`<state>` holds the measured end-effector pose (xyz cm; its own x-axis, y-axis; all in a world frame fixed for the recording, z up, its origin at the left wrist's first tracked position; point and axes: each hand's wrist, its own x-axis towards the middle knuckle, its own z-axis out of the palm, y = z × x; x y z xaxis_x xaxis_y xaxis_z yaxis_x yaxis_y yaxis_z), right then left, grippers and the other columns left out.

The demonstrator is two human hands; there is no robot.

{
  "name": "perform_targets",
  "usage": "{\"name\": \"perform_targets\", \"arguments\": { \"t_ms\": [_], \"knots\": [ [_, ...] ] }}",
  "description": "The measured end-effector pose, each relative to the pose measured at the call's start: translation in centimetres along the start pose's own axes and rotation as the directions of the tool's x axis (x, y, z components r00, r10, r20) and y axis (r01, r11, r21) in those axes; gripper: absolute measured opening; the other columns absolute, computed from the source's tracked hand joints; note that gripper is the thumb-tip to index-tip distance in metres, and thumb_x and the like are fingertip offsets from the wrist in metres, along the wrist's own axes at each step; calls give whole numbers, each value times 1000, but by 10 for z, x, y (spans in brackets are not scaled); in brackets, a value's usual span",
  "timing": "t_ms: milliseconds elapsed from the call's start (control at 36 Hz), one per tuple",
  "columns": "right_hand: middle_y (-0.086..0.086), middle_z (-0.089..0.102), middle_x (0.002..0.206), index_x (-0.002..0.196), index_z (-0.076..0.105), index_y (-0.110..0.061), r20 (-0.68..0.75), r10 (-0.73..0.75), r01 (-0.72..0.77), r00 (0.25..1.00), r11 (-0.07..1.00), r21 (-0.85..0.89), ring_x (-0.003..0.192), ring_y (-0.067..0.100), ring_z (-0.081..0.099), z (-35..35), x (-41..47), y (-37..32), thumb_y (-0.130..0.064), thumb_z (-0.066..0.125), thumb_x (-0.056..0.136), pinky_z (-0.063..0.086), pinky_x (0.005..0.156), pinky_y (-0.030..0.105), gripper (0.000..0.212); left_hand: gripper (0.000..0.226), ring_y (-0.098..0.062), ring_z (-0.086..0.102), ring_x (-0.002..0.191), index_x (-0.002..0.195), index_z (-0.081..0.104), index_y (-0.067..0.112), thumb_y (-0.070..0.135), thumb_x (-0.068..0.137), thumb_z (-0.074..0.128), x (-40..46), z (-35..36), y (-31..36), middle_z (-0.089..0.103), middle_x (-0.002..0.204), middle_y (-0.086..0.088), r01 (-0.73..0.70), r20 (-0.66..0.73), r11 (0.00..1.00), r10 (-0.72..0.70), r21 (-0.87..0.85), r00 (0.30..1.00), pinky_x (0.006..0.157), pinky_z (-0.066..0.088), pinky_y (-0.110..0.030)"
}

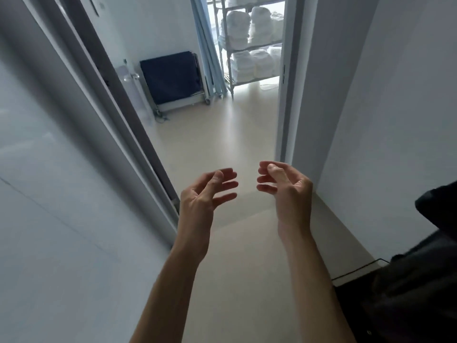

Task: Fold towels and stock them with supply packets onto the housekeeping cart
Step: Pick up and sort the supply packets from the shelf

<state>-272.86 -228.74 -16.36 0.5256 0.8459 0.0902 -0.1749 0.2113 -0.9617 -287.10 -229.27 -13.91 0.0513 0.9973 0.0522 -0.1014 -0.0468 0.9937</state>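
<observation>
Both bare forearms reach forward over a pale floor in front of a doorway. My left hand (206,191) and my right hand (284,186) face each other with fingers loosely curled, and neither holds anything. Far ahead, through the doorway, stacks of folded white towels (252,30) fill a metal shelf rack (231,70). No supply packets can be made out.
An open door (103,100) with a handle (133,76) stands along the left. A dark blue folded cart or bed on wheels (173,79) leans against the far wall beside pale blue poles (210,58). A dark object (420,280) sits at the lower right. White wall on the right.
</observation>
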Motion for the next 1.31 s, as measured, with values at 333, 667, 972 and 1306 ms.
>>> {"name": "perform_targets", "arguments": {
  "t_ms": [333, 667, 972, 1306],
  "knots": [
    [1, 75, 80, 88, 75, -15, -45, 154, -152, 987, 988, 38, 71, 15, 69, 42, 116, 50, -14, 57, 94, 52, 58, 23, 20, 25, -25, 72, 100, 110, 70, 8, 15, 103, 46, 143, -11, -21, 76, 105, -7, 41, -95, 998, -36, 42, 995, 88, 57, -40],
    [-1, 75, 80, 88, 75, -13, -107, 104, -115, 989, 987, -112, 67, 12, 68, 155, 258, 86, -13, 56, 96, 53, 57, 22, 21, 24, -22, 73, 99, 108, 70, 14, 18, 104, 47, 345, -40, -33, 77, 103, -3, 64, 36, 997, -63, -47, 997, 87, 59, -38],
    [-9, 73, 74, 84, 73, -19, -89, 21, -40, 996, 975, -219, 65, 9, 68, 259, 392, 113, -15, 56, 98, 55, 58, 21, 23, 24, -24, 73, 98, 104, 72, 11, 15, 103, 48, 511, -78, -42, 77, 101, -5, 77, 7, 996, -77, -55, 997, 89, 58, -42],
    [-7, 73, 71, 79, 73, -19, 52, 61, -50, 997, 981, -186, 62, 9, 66, 340, 628, 168, -12, 56, 96, 55, 59, 24, 25, 22, -32, 72, 92, 101, 70, 3, 10, 102, 49, 738, -52, -58, 74, 97, -17, 63, -196, 995, -76, -72, 978, 86, 59, -44]
  ]
}}
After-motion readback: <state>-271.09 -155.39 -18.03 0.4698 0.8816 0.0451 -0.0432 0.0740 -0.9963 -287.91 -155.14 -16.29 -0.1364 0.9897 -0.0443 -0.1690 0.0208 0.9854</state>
